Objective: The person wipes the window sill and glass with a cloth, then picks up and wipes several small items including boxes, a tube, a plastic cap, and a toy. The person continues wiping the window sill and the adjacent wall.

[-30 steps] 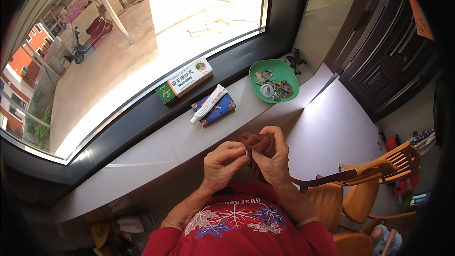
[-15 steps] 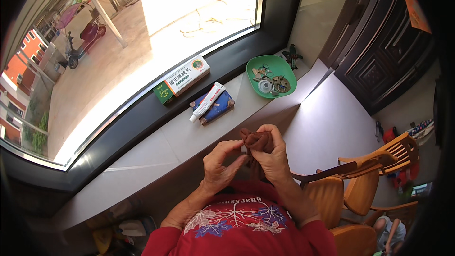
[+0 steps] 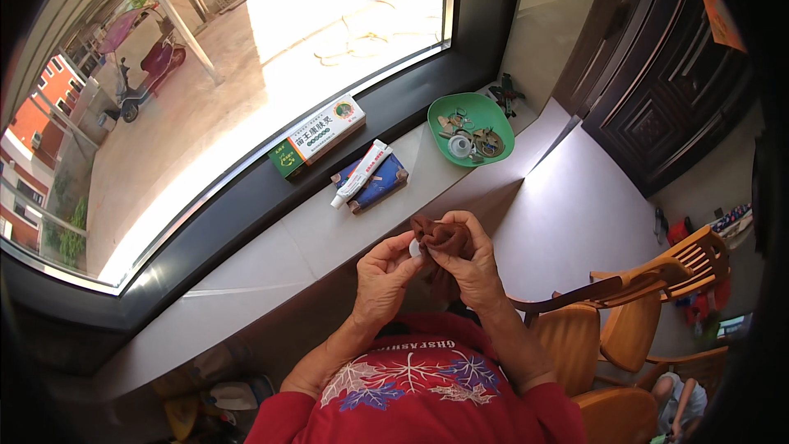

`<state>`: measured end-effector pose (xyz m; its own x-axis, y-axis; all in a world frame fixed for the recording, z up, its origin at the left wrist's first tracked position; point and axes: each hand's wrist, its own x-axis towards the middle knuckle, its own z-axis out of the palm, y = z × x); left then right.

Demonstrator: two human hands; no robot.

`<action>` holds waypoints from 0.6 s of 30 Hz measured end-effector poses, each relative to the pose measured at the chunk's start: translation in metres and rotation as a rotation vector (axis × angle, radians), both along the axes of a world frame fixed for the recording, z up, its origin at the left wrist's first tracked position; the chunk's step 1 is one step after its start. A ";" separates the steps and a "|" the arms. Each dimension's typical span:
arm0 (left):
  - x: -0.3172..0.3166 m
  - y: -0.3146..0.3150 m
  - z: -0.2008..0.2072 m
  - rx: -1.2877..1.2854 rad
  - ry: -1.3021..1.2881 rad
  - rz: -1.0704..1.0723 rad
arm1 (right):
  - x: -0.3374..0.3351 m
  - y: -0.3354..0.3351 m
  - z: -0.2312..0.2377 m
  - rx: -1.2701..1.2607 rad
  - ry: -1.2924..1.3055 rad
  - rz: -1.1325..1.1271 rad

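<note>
My right hand (image 3: 468,267) is closed round a bunched brown cloth (image 3: 446,238), its thumb pressed into the folds. A small white round piece (image 3: 415,248) shows between the thumb and fingers of my left hand (image 3: 385,274), right against the cloth's left side. Its exact kind is too small to tell. Both hands are in front of my chest, just off the near edge of the pale window ledge (image 3: 283,234). Lower folds of the cloth hang below my right hand and are partly hidden.
On the ledge lie a white and green box (image 3: 319,136), a white tube (image 3: 362,174) on a blue box (image 3: 385,189), and a green bowl (image 3: 440,119) of small metal odds and ends. Dark clips (image 3: 505,94) sit behind it. Wooden chairs (image 3: 567,345) stand at right; another person (image 3: 680,401) is at lower right.
My left hand has come closer to the cloth, and the white round piece now shows clearly in its pinch. The cloth has shifted slightly in my right hand.
</note>
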<state>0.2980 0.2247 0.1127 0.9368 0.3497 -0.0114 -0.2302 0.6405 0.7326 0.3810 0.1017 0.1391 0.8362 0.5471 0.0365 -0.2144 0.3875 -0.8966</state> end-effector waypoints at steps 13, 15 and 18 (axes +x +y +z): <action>0.000 -0.001 -0.001 -0.125 0.255 -0.190 | -0.002 -0.006 -0.022 -0.210 -0.253 -0.221; -0.001 -0.001 -0.003 -0.034 0.282 -0.211 | -0.002 -0.006 -0.023 -0.185 -0.246 -0.217; -0.005 -0.001 -0.004 0.023 0.340 -0.227 | 0.000 -0.003 -0.017 -0.078 -0.104 -0.249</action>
<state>0.2931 0.2240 0.1083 0.9343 0.1380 -0.3287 0.1733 0.6298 0.7572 0.3805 0.0986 0.1216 0.9391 0.3302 0.0950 -0.0266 0.3455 -0.9380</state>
